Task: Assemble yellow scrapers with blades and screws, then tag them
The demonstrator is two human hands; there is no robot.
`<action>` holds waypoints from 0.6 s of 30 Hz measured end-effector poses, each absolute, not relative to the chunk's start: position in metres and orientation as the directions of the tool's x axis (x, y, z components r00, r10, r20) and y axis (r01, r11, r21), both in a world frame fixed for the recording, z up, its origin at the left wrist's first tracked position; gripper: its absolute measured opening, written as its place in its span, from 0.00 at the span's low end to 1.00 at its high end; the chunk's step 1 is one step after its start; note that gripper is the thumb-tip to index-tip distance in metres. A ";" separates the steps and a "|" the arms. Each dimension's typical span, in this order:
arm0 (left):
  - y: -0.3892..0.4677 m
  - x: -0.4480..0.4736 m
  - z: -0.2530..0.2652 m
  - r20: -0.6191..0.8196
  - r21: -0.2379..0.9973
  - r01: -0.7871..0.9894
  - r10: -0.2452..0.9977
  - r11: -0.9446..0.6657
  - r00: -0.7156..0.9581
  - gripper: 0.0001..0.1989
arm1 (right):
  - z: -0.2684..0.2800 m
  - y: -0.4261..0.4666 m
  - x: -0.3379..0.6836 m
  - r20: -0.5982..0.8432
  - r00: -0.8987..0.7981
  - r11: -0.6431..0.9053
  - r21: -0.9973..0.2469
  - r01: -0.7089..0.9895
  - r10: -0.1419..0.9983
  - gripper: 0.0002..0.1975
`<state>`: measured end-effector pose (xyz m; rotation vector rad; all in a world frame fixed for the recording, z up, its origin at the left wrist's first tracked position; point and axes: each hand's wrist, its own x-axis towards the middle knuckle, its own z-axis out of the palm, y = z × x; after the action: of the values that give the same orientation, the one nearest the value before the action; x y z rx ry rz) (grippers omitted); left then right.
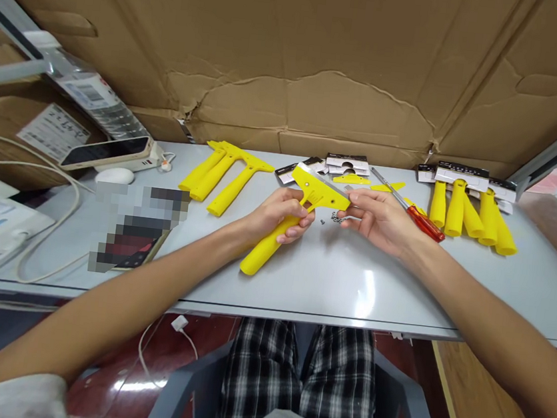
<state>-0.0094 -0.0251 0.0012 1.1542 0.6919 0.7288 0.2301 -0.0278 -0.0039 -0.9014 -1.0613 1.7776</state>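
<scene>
My left hand (285, 213) is wrapped round the neck of a yellow scraper (266, 248), whose handle slants down to the left. A thin metal blade (326, 185) lies along the top edge of its wide head. At the head's right end, the thumb and fingers of my right hand (380, 222) pinch the corner. Whether a small part is also between those fingertips is hidden. Several small screws (336, 217) lie on the table just beneath. Behind my right wrist rests a red-handled screwdriver (425, 224), near flat yellow plates (351, 179).
Several yellow scraper handles (233, 192) lie at the left back, and several with black-and-white cards (455, 209) at the right. More cards (347, 163) are by the cardboard wall (309, 112). A phone (136, 246), cables (74, 212) and a bottle (97, 98) occupy the left side.
</scene>
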 end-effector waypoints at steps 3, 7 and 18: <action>-0.024 -0.011 0.001 -0.118 0.962 -0.128 0.789 0.242 0.603 0.08 | -0.004 -0.028 0.231 -0.148 -0.379 -0.274 -0.913 -0.302 0.913 0.22; -0.024 -0.013 0.002 -0.131 0.963 -0.108 0.784 0.245 0.607 0.08 | -0.004 -0.028 0.231 -0.151 -0.389 -0.281 -0.910 -0.303 0.909 0.21; -0.026 -0.008 0.002 -0.142 0.962 -0.114 0.811 0.248 0.568 0.09 | -0.003 -0.028 0.233 -0.126 -0.329 -0.185 -0.971 -0.154 0.936 0.24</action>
<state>-0.0083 -0.0265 0.0017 1.1542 0.7404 0.7155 0.2330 -0.0277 -0.0026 -1.0132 -1.2166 1.6465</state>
